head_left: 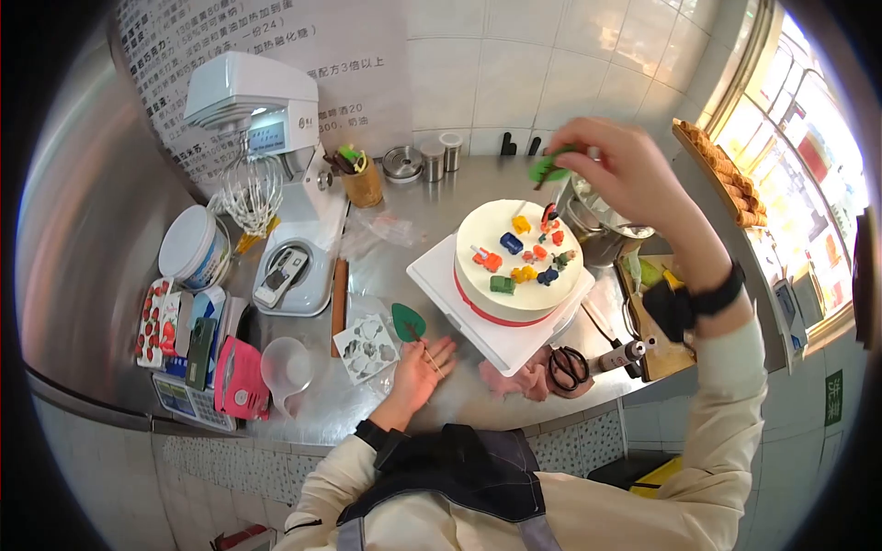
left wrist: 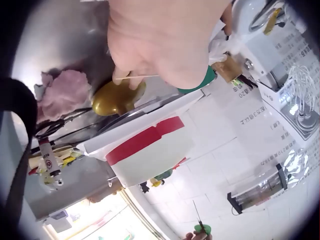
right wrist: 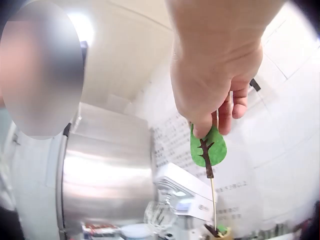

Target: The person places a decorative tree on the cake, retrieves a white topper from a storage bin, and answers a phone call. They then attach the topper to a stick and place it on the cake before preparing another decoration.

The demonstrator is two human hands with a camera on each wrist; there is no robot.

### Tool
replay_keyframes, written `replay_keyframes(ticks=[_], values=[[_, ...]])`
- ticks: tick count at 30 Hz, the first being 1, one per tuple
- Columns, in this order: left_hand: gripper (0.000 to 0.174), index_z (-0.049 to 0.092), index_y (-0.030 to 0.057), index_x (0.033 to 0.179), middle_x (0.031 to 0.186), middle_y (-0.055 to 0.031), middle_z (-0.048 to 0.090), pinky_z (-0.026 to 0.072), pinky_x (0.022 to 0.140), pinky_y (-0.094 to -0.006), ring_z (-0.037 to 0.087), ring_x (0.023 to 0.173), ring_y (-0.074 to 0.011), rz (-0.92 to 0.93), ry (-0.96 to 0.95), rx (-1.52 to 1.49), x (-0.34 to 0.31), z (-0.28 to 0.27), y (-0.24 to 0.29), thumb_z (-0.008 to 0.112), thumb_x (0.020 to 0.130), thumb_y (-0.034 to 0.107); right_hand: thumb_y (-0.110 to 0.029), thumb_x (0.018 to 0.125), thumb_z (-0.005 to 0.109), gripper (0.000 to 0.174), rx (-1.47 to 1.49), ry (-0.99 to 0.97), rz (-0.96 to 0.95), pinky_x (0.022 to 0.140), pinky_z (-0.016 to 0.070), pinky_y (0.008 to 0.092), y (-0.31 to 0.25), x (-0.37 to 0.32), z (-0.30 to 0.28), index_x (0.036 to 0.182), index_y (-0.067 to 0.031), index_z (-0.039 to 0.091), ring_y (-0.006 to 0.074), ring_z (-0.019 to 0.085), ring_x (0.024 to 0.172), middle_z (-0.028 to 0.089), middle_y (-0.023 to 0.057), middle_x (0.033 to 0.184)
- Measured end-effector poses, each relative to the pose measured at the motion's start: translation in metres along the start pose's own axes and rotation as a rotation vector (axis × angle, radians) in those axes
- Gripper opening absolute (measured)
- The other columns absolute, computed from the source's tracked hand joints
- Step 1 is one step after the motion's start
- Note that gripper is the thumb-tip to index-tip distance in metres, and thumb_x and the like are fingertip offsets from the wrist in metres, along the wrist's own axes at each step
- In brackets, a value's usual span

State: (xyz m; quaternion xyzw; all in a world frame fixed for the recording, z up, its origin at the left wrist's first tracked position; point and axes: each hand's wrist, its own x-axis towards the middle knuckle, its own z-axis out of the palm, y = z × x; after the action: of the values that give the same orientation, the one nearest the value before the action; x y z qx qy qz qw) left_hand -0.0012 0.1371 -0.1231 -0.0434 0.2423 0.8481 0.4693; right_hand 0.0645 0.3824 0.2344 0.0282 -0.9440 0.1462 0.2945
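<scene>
My right hand (head_left: pixel 617 174) is raised above the far side of a white cake (head_left: pixel 496 220). Its thumb and fingers pinch the green top of a tree-shaped cake topper (right wrist: pixel 209 152), with a brown trunk and a thin stick pointing down. Low beside the cake, my left hand (head_left: pixel 423 375) holds a second topper, a dark green leaf-shaped one (head_left: pixel 408 322), its stick crossing the fingers. Small coloured figures (head_left: pixel 511 242) cover the cake top, and a red band (left wrist: pixel 145 141) circles its base. The cake stands on a white square board (head_left: pixel 501 356).
Left of the cake are a silicone mould (head_left: pixel 367 349), a clear jug (head_left: pixel 287 365) and a stand mixer (head_left: pixel 253 92). Scissors (head_left: pixel 568 367) lie on a pink cloth (head_left: pixel 514 381) at the front. A metal pot (head_left: pixel 597 243) stands behind right, near a cutting board (head_left: pixel 666 361).
</scene>
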Motion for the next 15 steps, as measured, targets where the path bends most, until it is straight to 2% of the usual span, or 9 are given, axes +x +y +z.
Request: replay_keyframes(ticks=[2, 3, 5, 9, 11, 15], values=[[0.011, 0.045, 0.0126, 0.098, 0.128, -0.0252, 0.041, 0.0321, 0.099, -0.0534, 0.037, 0.123, -0.0367, 0.005, -0.026, -0.014, 0.005, 0.013, -0.005, 0.040, 0.094, 0.021, -0.012, 0.079, 0.057, 0.011, 0.056, -0.281, 0.096, 0.062, 0.0447, 0.0314, 0.020, 0.020, 0.011, 0.089, -0.0081, 0.060, 0.0230, 0.057, 0.065, 0.062, 0.0072, 0.072], [0.012, 0.046, 0.0126, 0.097, 0.128, -0.0252, 0.041, 0.0316, 0.100, -0.0527, 0.037, 0.123, -0.0365, 0.027, -0.040, -0.020, 0.006, 0.020, -0.005, 0.038, 0.095, 0.021, -0.012, 0.079, 0.057, 0.011, 0.047, -0.276, 0.101, 0.062, 0.0447, 0.0314, 0.031, 0.026, 0.020, 0.089, -0.0081, 0.060, 0.0230, 0.057, 0.065, 0.062, 0.0072, 0.072], [0.016, 0.047, 0.0123, 0.097, 0.130, -0.0255, 0.039, 0.0302, 0.102, -0.0511, 0.036, 0.124, -0.0365, 0.052, -0.038, -0.043, 0.008, 0.025, -0.005, 0.033, 0.096, 0.020, -0.014, 0.080, 0.054, 0.011, 0.050, -0.386, 0.032, 0.063, 0.0448, 0.0339, 0.050, 0.036, 0.041, 0.089, -0.0098, 0.060, 0.0237, 0.058, 0.068, 0.063, 0.0068, 0.075], [0.016, 0.047, 0.0123, 0.097, 0.129, -0.0255, 0.040, 0.0300, 0.103, -0.0505, 0.036, 0.124, -0.0364, 0.074, -0.025, -0.065, 0.017, 0.016, 0.000, 0.034, 0.096, 0.022, -0.012, 0.081, 0.056, 0.010, -0.033, -0.505, 0.045, 0.063, 0.0442, 0.0317, 0.054, 0.048, 0.062, 0.089, -0.0081, 0.060, 0.0207, 0.059, 0.069, 0.065, 0.0052, 0.077], [0.015, 0.047, 0.0150, 0.098, 0.127, -0.0226, 0.044, 0.0326, 0.100, -0.0503, 0.041, 0.120, -0.0340, 0.133, -0.041, -0.042, 0.022, 0.014, 0.002, 0.036, 0.096, 0.024, -0.012, 0.081, 0.056, 0.010, -0.039, -0.511, 0.027, 0.063, 0.0443, 0.0320, 0.060, 0.054, 0.067, 0.090, -0.0083, 0.060, 0.0210, 0.060, 0.069, 0.065, 0.0053, 0.077], [0.015, 0.046, 0.0159, 0.099, 0.125, -0.0209, 0.047, 0.0361, 0.097, -0.0479, 0.045, 0.117, -0.0319, 0.138, -0.005, 0.005, 0.024, 0.018, 0.010, 0.035, 0.096, 0.025, -0.011, 0.081, 0.055, 0.010, -0.030, -0.538, 0.018, 0.063, 0.0445, 0.0327, 0.072, 0.059, 0.076, 0.090, -0.0087, 0.060, 0.0220, 0.060, 0.070, 0.065, 0.0057, 0.079]])
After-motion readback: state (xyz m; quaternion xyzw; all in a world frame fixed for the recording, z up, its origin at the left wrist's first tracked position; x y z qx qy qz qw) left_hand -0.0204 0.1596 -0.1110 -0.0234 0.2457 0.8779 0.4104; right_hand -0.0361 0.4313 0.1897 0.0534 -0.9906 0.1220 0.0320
